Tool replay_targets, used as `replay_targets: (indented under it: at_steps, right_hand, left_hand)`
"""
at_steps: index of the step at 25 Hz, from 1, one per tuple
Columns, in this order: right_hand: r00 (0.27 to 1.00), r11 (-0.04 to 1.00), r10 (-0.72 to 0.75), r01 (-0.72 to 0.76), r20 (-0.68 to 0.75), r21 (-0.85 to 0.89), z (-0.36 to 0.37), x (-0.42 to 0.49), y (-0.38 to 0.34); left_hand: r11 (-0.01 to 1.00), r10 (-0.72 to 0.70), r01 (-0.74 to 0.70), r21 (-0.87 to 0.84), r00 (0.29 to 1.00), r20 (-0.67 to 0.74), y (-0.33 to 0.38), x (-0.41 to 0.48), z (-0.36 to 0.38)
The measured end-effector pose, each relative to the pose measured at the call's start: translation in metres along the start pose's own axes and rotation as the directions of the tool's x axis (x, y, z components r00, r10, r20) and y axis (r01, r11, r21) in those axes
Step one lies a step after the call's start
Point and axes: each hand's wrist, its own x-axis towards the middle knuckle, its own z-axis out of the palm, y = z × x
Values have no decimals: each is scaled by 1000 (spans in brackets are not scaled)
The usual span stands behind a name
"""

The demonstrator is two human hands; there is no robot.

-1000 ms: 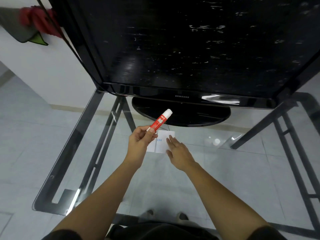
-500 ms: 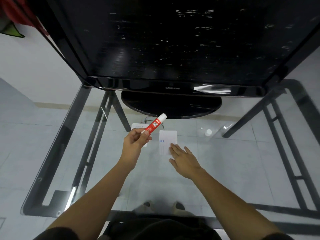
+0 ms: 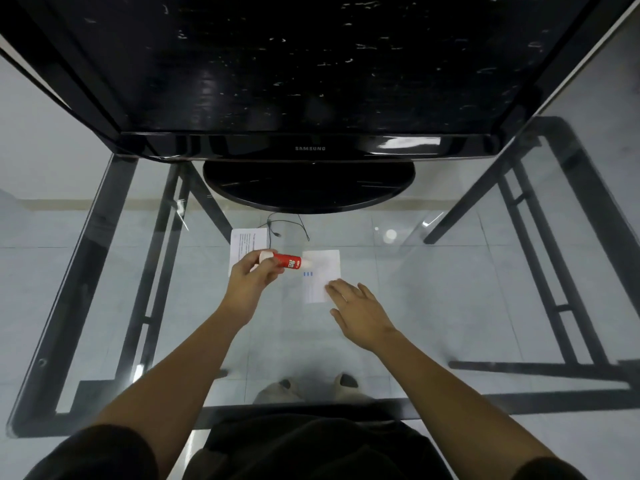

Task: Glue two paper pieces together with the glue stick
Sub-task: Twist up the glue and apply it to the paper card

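The left hand (image 3: pixel 251 277) grips a red cylindrical glue stick (image 3: pixel 288 261), its tip on the small white paper sheet (image 3: pixel 322 275). The right hand (image 3: pixel 356 311), fingers straight, presses that sheet's near corner

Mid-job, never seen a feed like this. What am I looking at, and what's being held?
No machine here: a person's two bare hands, seen from one wide-angle head-worn camera looking down. On the clear glass table lie a small white paper piece and a printed white sheet, before a black flat screen. The left hand grips a red glue stick, its white tip at the small paper's edge. The right hand rests flat fingers on that paper's near corner.
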Motion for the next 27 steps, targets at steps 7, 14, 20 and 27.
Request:
replay_targets:
  at_steps: [7, 14, 20, 27]
  right_hand:
    - [1000, 999, -8, 7, -24, -40, 2, 0, 3]
    - [999, 999, 19, -21, -45, -35, 8, -3, 2]
    - [998, 999, 45, -46, -52, -2, 13, -4, 2]
    - [998, 999, 48, -48, -33, -11, 13, -3, 2]
  left_hand:
    - [929, -10, -53, 366, 986, 169, 15, 9, 11]
    - [688, 161, -338, 643, 934, 318, 7, 2, 16]
    - [599, 177, -464, 652, 871, 458, 2, -2, 13]
    - [472, 135, -517, 714, 843, 521, 6, 7, 14]
